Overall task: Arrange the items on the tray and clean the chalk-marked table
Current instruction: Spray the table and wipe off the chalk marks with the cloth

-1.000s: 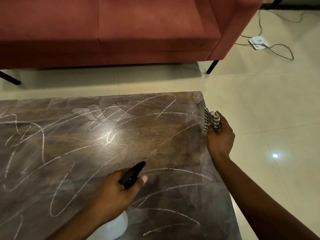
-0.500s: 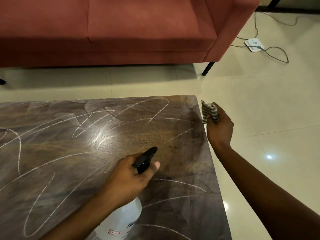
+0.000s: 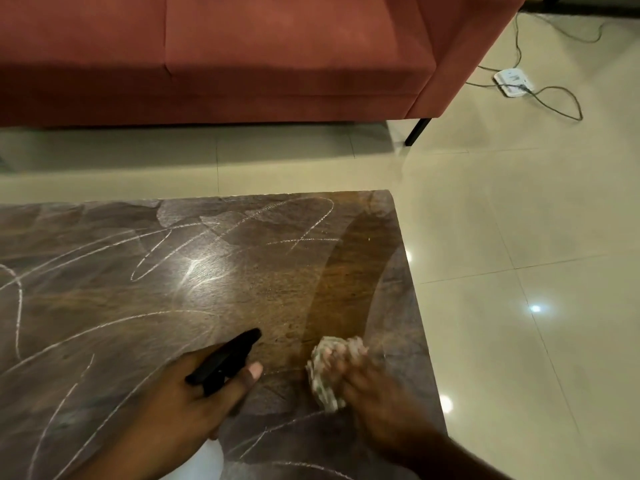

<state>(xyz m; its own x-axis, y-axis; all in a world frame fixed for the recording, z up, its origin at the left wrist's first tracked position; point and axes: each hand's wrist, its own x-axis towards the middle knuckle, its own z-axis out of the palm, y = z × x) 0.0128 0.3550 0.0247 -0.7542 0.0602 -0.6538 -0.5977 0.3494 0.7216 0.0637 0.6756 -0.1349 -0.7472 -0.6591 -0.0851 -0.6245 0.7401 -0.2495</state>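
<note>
One counter point(image 3: 104, 306). One spray bottle point(image 3: 225, 362). One cloth point(image 3: 323, 382), blurred. Two hands: left hand point(image 3: 180, 403), right hand point(image 3: 377, 396). One sofa point(image 3: 242, 53). One white box point(image 3: 514, 82), possibly a power strip.

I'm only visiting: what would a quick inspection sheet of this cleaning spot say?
Surface: wooden table, chalk scribbles over most of it, darker wiped-looking patch near the right edge.
Job's things: spray bottle; cloth; no tray in view.
Clutter: nothing seen.
Hands: left hand grips the bottle; right hand, blurred, holds the cloth on the table.
Cables: grey cable and white box on the floor.
Surroundings: red sofa, tiled floor.
</note>
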